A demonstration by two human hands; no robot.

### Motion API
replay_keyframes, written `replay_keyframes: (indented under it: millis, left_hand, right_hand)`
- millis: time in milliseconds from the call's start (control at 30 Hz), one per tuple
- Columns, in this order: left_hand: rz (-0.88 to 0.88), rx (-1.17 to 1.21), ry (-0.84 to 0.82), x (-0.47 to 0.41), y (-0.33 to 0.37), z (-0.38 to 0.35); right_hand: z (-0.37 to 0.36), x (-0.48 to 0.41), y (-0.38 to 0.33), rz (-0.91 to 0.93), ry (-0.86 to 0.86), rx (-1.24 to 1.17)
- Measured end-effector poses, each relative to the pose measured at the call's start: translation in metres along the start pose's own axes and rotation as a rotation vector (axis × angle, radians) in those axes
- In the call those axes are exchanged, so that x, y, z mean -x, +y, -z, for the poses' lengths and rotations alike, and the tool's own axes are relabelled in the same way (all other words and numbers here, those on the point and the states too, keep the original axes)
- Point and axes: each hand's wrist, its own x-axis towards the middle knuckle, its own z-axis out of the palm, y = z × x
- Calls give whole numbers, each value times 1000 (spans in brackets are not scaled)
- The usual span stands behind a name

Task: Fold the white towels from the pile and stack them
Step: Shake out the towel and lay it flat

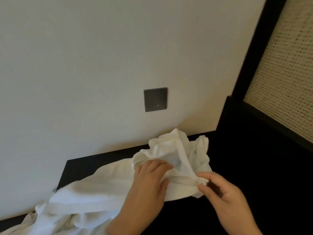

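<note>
Towels in a loose pile (76,200) sprawl over the left of the dark bench (79,168), and just right of them my left hand (149,182) is curled onto a fold of one crumpled towel (177,153) while my right hand (225,194) pinches its hem at the near corner, so I judge I am only finding edges. Next I must work both hands out to corners and spread it flat on the bare bench at right. Behind, a wall socket (155,99) and a woven panel (288,73) sit out of reach; only the crowding pile could snag.
</note>
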Motion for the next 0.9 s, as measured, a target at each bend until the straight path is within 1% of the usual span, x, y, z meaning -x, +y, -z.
replay_keyframes:
  millis: [100, 167, 267, 333, 367, 433, 533, 667, 733, 767, 833, 867, 900]
  left_hand:
    - [-173, -117, -245, -16, -6, -11]
    - [-238, -203, -314, -25, -5, -24]
    - [-315, -338, -362, -37, 1, -44]
    - [-348, -319, -413, -45, 7, -54]
    - [-352, -272, -446, -49, 10, -58]
    - [-312, -164, -511, -59, 15, -62]
    - [-256, -69, -535, -76, 21, -64]
    - [-246, 70, -583, -95, 24, -66]
    - [-284, 31, -579, -102, 24, -70]
    - [-319, -35, -553, -107, 25, -73]
    - [-474, -198, -470, -116, 27, -81]
    - [-572, -277, -457, -121, 29, -87]
    - [-642, -356, -485, -125, 31, -93]
  right_hand:
    - [40, 18, 12, -125, 151, -127]
    - [68, 33, 22, -245, 255, -172]
    - [109, 59, 40, -372, 404, -250]
    - [124, 74, 50, -428, 498, -415]
    - [129, 80, 57, -465, 555, -498]
    - [131, 87, 74, -542, 651, -556]
    - [121, 92, 101, -628, 730, -467]
    - [102, 98, 124, -683, 741, -352]
    - [98, 99, 127, -665, 753, -301]
    - [97, 98, 128, -654, 756, -276]
    - [95, 99, 128, -635, 755, -245]
    - [94, 99, 128, -624, 753, -232]
    - [94, 100, 128, -614, 751, -218]
